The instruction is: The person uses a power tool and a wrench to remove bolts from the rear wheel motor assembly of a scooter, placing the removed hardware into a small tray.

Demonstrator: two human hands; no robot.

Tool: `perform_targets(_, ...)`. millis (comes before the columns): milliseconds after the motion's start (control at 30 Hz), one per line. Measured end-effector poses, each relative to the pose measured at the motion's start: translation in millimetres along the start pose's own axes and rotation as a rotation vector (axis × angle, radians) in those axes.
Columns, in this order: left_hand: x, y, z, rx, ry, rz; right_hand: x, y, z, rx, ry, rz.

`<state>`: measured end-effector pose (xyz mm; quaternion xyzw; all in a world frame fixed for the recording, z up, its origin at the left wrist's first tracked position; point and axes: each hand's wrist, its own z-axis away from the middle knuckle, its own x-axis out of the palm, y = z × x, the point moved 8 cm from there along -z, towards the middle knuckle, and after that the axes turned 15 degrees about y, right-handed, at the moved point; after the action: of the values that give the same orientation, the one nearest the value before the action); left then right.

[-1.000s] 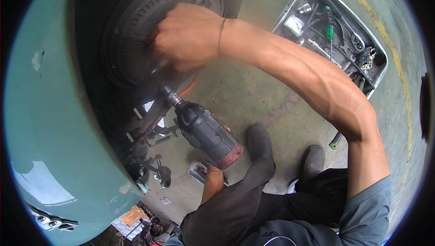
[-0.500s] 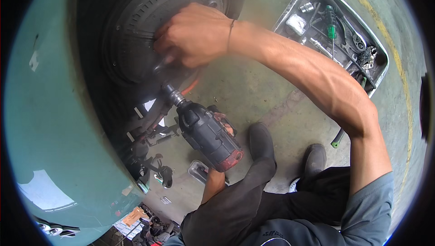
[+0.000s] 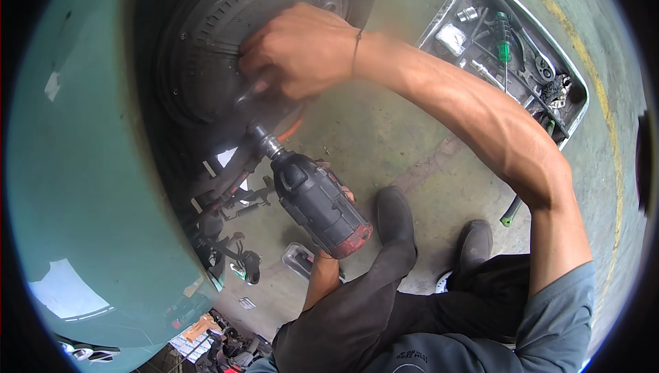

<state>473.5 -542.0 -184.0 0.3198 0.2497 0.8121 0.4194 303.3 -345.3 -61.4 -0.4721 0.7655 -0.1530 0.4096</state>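
My left hand (image 3: 349,194) grips a black and red impact wrench (image 3: 322,201) from beneath. Most of that hand is hidden by the tool's body; some fingers show along its right side. The wrench's metal socket (image 3: 270,143) points up and left at a dark part under the wheel area, where the contact is blurred. My right hand (image 3: 298,50) is closed in front of a dark round brake disc or drum (image 3: 220,36). Its fingers curl round something dark that I cannot make out, just above the socket.
A green body panel (image 3: 82,167) fills the left side. On the floor at upper right lies a metal tray (image 3: 583,108) with a green screwdriver (image 3: 504,36), a ratchet (image 3: 544,67) and sockets. My boots (image 3: 395,215) stand below. Dark suspension parts (image 3: 220,211) hang near the panel.
The view has shifted slightly, so the disc and panel sit a little further right. Both hands and the impact wrench keep nearly the same pose.
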Motion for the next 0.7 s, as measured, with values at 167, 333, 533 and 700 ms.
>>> perform_targets(167,-8.9,-5.2,-0.4,-0.086,-0.044,0.159,1.4,-4.1,-4.1,-0.002,0.0,0.013)
perform_targets(333,-37.1,-11.6,-5.9,-0.311,-0.262,0.375,-8.1,-15.9,-12.2,-0.031,-0.032,0.034)
perform_targets(533,12.5,20.5,8.5,0.54,-0.003,-0.65,-2.0,-1.2,-1.9,-0.032,0.064,-0.055)
perform_targets(700,8.1,15.0,4.8,0.438,-0.017,-0.475,-5.2,-8.0,6.9,-0.045,0.121,-0.079)
